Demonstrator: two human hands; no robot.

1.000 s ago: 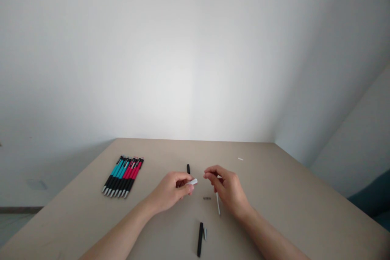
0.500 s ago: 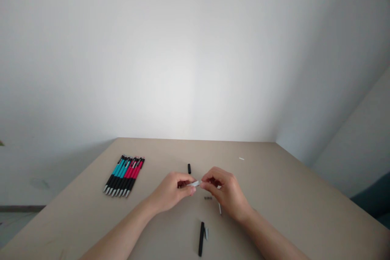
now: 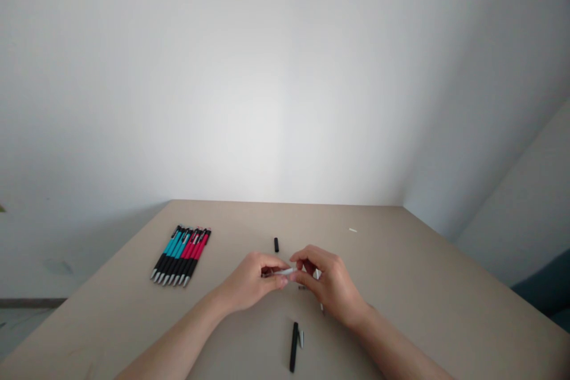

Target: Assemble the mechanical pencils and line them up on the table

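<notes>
Near the middle of the table, my left hand (image 3: 256, 281) grips a small white piece (image 3: 284, 272) between thumb and fingers. My right hand (image 3: 327, 279) is closed at that piece's right end, thumb and forefinger close to it; what it pinches is too small to make out. Under the right hand lie a small spring-like part (image 3: 301, 288) and a thin white rod (image 3: 322, 308), both partly covered. Closer to me are a black tube (image 3: 294, 347) and a short silver piece (image 3: 301, 339). A short black piece (image 3: 276, 244) lies beyond the hands.
Several blue-and-black and red-and-black pens (image 3: 181, 255) lie side by side on the left of the beige table (image 3: 240, 219). A small white strip (image 3: 352, 230) is at the back right. The wall rises behind the table, and something dark teal (image 3: 545, 282) shows at the right.
The hands have come slightly closer together, and the right forefinger has lifted a little off the white piece. The spring-like part is now more covered by the right hand.
</notes>
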